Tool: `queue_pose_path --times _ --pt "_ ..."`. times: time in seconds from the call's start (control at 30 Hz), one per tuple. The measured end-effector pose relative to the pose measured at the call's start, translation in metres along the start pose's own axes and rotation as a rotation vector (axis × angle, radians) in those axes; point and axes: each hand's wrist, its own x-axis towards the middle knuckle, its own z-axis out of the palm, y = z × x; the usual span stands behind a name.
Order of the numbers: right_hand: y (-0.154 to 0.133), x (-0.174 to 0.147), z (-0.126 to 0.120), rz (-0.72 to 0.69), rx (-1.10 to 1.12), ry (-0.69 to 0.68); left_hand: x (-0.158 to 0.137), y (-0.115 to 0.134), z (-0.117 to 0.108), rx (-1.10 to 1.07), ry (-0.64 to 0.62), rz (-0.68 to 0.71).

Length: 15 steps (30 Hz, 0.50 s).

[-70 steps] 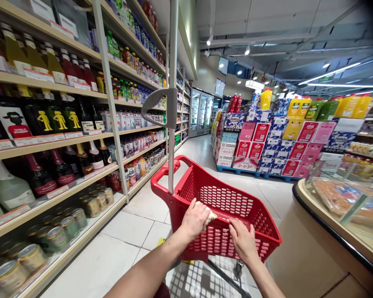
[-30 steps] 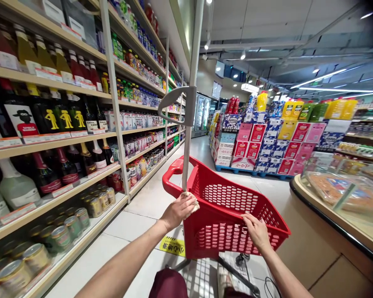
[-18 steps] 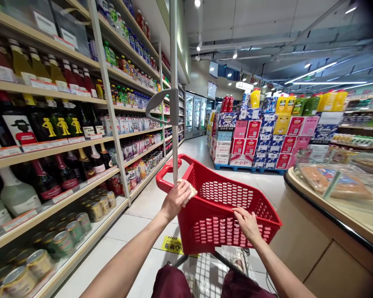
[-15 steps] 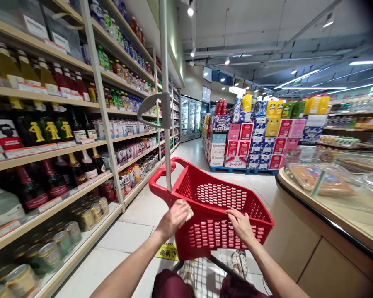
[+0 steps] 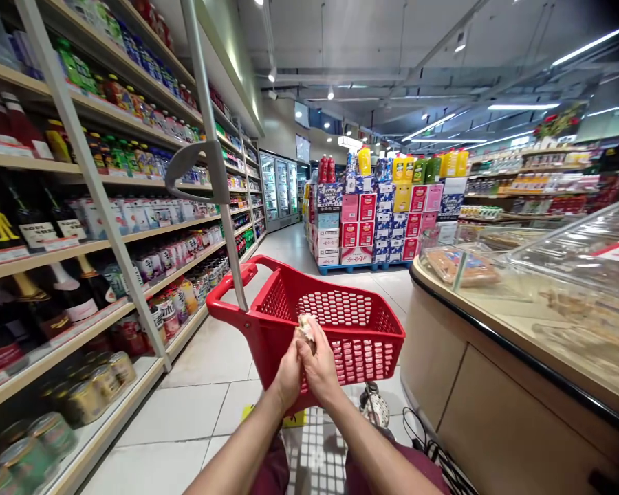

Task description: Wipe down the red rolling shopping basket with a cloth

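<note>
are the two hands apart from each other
No, the left hand and right hand are together at the crumpled pale cloth, in front of the red shopping cart.

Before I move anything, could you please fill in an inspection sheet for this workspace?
Surface: pale tiled floor; yellow marking partly hidden by the cart.
Job's things: red shopping cart; crumpled pale cloth in front of its side wall.
Clutter: packaged food at the display counter.
Hands: left hand and right hand together around the cloth.
Cables: black cables lying loose at the counter's foot.
Surroundings: drink shelves on the left, stacked boxes ahead, counter on the right.
</note>
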Motion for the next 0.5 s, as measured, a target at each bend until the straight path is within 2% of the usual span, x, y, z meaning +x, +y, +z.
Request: queue_pose_path --times 0.07,0.1,0.17,0.27,0.3,0.37,0.43,0.5 --pt "0.002 0.02 -0.001 -0.12 -0.085 0.035 0.011 0.018 -0.001 0.11 -0.012 0.062" --pt "0.006 0.029 -0.001 -0.18 -0.147 0.062 0.017 0.026 -0.003 0.261 0.018 0.132" --pt "0.021 0.041 0.0 -0.296 -0.313 0.054 0.025 0.037 -0.014 0.721 0.139 0.328" --pt "0.053 0.045 -0.014 -0.41 -0.536 -0.104 0.031 0.035 -0.039 1.48 0.225 0.545" --pt "0.065 0.043 -0.027 -0.413 -0.575 -0.138 0.032 0.032 -0.048 1.66 0.211 0.578" --pt "0.086 0.039 -0.067 -0.362 -0.629 -0.139 0.03 0.023 -0.059 1.88 0.178 0.62" --pt "0.101 0.038 -0.113 -0.262 -0.694 -0.103 0.029 0.016 -0.063 1.955 0.185 0.65" --pt "0.106 0.041 -0.143 -0.142 -0.788 -0.003 0.028 0.012 -0.06 1.967 0.208 0.647"
